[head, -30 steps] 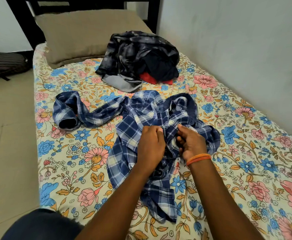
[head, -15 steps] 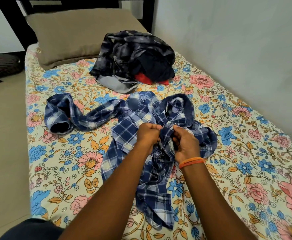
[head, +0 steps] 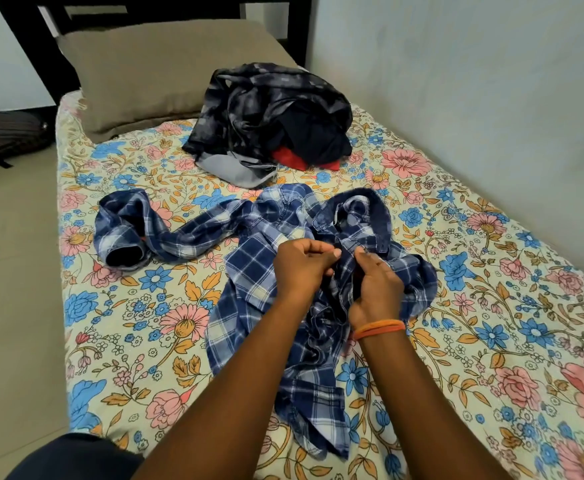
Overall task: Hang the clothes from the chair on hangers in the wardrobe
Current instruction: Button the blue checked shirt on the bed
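- A blue-and-white plaid shirt (head: 283, 271) lay crumpled at the centre of the frame on a floral bedsheet (head: 491, 341), one sleeve trailing toward the left and its collar lying open just above the hands.
- The left hand (head: 302, 268) was curled into a pinch on the shirt's front edge, thumb against fingertips.
- The right hand (head: 375, 289), with orange bands at the wrist, gripped the facing edge of the fabric, fingers curled round it; the two hands were nearly touching (probably working a button, though none could be made out).
- A heap of dark clothes (head: 273, 119), with grey and red showing at its near edge, sat at upper centre, just in front of a tan pillow (head: 159, 71).
- No hanger, chair or wardrobe was in view.
- The shirt looked light, soft and limp, likely to sag and bunch wherever it was unsupported, so the collar and shoulder seams seemed the best places to take hold of it for hanging.
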`<state>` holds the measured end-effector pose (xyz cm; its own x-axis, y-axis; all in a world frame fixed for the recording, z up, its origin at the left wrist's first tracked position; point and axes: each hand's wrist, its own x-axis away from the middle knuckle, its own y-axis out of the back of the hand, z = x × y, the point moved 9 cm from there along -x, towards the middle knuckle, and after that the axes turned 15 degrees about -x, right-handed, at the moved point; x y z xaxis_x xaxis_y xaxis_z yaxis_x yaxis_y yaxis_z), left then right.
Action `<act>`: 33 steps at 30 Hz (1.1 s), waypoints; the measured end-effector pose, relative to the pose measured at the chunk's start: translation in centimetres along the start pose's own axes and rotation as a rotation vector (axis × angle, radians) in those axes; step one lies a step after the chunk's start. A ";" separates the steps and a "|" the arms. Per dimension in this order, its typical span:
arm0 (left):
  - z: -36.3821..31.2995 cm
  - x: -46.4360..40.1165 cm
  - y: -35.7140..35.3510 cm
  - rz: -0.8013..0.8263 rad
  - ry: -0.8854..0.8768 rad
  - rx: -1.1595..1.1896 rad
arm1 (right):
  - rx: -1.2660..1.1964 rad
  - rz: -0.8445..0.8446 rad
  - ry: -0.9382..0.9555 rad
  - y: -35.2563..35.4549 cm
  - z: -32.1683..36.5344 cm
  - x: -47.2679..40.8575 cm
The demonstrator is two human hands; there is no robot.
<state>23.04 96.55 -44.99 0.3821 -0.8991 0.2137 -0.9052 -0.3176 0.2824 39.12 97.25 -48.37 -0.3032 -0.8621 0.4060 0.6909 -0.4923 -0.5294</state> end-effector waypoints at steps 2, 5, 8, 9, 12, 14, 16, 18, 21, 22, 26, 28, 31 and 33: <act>-0.9 1.0 0.9 -0.063 -0.063 -0.074 | 0.089 -0.001 0.154 0.4 1.4 0.3; -0.4 1.2 0.6 -0.063 0.008 -0.084 | 0.169 0.008 0.275 0.5 2.6 1.2; 2.2 0.5 -1.3 0.003 0.266 0.054 | 0.187 -0.018 0.248 1.0 2.3 1.0; 2.9 0.3 -1.8 0.015 0.346 0.133 | 0.195 -0.020 0.241 1.1 2.3 0.9; 3.9 0.3 -2.3 -0.006 0.472 0.280 | 0.209 -0.001 0.212 1.2 2.3 0.4; 4.3 0.4 -2.2 -0.026 0.505 0.310 | 0.197 0.020 0.175 1.2 2.0 0.2; 4.7 0.2 -2.2 -0.037 0.516 0.305 | 0.180 0.038 0.132 1.0 1.5 0.1; 4.7 -0.1 -2.3 -0.046 0.497 0.288 | 0.140 0.045 0.104 1.0 1.1 0.1; 3.9 -0.4 -2.9 -0.042 0.431 0.295 | 0.055 0.038 0.090 1.4 0.9 0.1; 3.5 -0.4 -3.0 -0.026 0.401 0.278 | 0.038 0.033 0.089 1.5 0.9 0.1; 2.3 -0.7 -3.9 0.113 0.313 0.187 | 0.070 -0.028 0.111 1.8 1.6 -0.2; 2.3 -0.8 -4.0 0.143 0.317 0.185 | 0.097 -0.071 0.088 2.1 1.6 -0.5; 1.9 -0.4 -4.3 0.178 0.306 0.159 | 0.120 -0.087 0.064 2.2 1.3 -0.8; 2.0 -0.4 -4.5 0.166 0.299 0.150 | 0.137 -0.090 0.066 2.1 1.1 -0.9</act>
<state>26.56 97.68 -48.24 0.2453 -0.8215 0.5147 -0.9681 -0.2354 0.0855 41.57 97.12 -48.97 -0.4073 -0.8233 0.3954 0.7403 -0.5511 -0.3850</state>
